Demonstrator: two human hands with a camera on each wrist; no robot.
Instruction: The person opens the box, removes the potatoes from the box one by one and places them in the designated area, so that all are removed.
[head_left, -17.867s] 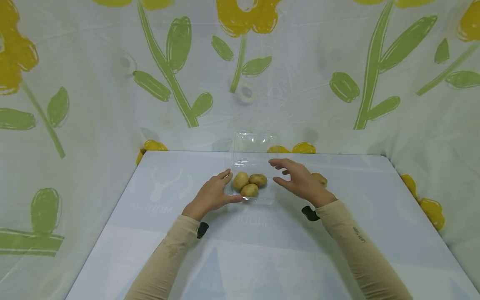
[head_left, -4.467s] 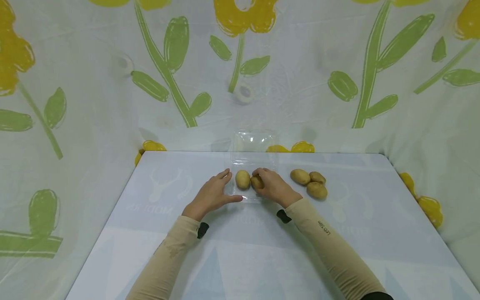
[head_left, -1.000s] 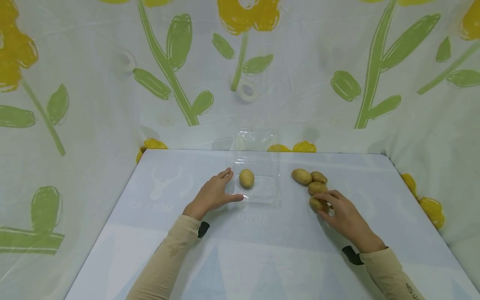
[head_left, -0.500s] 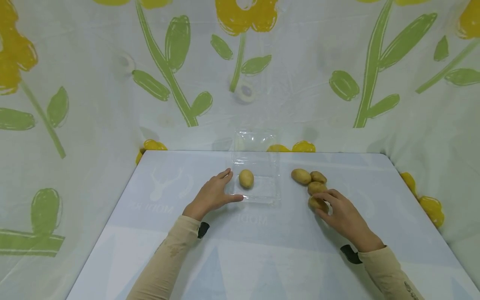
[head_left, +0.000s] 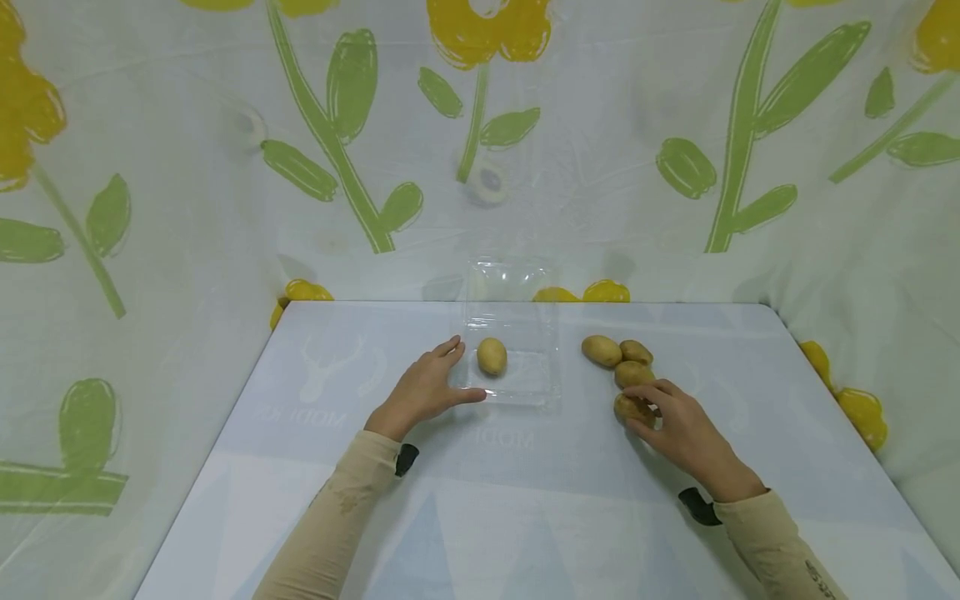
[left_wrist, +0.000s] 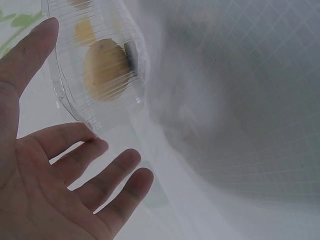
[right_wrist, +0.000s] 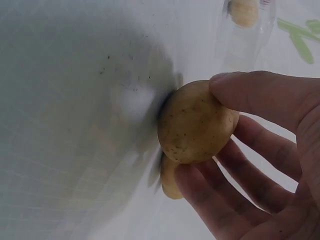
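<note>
Right wrist view shows the right hand [right_wrist: 260,165] pinching a small round tan potato [right_wrist: 196,122] at centre frame, against the pale table [right_wrist: 60,125]. The thumb-and-fingertip hold looks shallow, so the potato could roll loose. The left hand [head_left: 423,390], fingers spread flat, steadies the clear plastic clamshell box [head_left: 517,367] at mid-frame.

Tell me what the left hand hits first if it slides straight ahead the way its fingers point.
Probably the clear plastic clamshell tray: the left hand rests flat at its left edge, fingers aimed along it toward the single yellow-brown potato inside. Depth is unclear; the tray wall comes first.
</note>
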